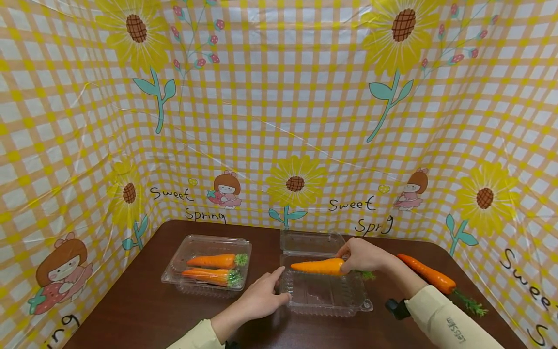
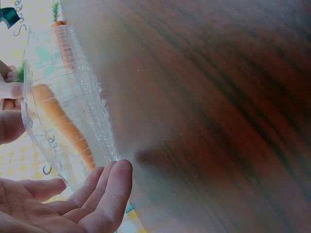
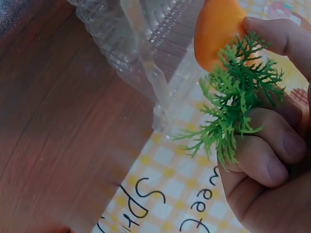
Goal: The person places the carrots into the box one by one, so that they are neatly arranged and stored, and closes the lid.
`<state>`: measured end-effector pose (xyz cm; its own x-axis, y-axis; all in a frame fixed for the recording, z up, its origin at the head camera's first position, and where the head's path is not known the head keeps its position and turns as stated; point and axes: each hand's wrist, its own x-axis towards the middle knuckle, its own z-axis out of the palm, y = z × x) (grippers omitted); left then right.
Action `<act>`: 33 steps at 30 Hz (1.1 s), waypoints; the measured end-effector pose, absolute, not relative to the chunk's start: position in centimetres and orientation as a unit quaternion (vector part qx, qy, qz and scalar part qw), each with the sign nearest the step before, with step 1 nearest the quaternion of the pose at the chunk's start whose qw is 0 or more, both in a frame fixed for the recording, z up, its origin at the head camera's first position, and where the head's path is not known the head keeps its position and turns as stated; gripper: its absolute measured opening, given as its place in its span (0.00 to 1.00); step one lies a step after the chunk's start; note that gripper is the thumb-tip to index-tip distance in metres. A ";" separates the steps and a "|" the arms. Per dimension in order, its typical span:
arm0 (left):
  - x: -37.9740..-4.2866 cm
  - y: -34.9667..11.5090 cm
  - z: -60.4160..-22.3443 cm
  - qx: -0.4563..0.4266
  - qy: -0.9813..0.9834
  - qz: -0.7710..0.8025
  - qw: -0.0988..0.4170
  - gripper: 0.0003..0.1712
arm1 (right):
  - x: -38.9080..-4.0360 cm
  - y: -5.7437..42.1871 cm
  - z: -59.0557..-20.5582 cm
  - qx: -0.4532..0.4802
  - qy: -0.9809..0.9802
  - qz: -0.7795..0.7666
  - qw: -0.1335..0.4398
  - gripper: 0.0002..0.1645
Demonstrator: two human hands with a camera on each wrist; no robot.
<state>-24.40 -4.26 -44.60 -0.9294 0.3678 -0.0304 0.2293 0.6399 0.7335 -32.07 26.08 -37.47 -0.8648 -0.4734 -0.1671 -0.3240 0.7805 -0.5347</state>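
Note:
An orange carrot [image 1: 320,266] with green leaves [image 3: 238,92] is gripped near its leafy end by my right hand [image 1: 364,254]. It lies level over a clear plastic clamshell box [image 1: 327,291] whose lid [image 1: 311,241] is folded back toward the wall. Whether the carrot touches the box floor I cannot tell. At the box's left side is my left hand [image 1: 263,295], its fingers loosely extended and fingertips at the wall; in the left wrist view those fingers [image 2: 116,187] lie against the clear plastic.
On the left stands another clear plastic box [image 1: 176,281] with several carrots [image 1: 213,261] inside. A redder carrot [image 1: 429,274] lies on the brown table [image 1: 144,310] at the right. Checked, flower-printed cloth [image 1: 279,121] walls surround the table's back and sides.

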 end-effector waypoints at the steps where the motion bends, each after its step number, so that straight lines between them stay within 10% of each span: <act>1: -24.4 -4.3 -44.7 0.165 0.901 0.390 0.090 0.44 | -32.3 25.9 -37.7 -0.216 0.934 -0.245 0.148 0.28; 33: -24.4 -4.3 -44.7 0.162 0.903 0.387 0.091 0.45 | -31.8 24.0 -39.8 -0.189 0.953 -0.211 0.110 0.24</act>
<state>-24.37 -4.28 -44.66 -0.9307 0.3636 -0.0396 0.2223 0.6483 0.7283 -31.75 23.97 -39.77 -0.9042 -0.4067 -0.1304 -0.3136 0.8396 -0.4435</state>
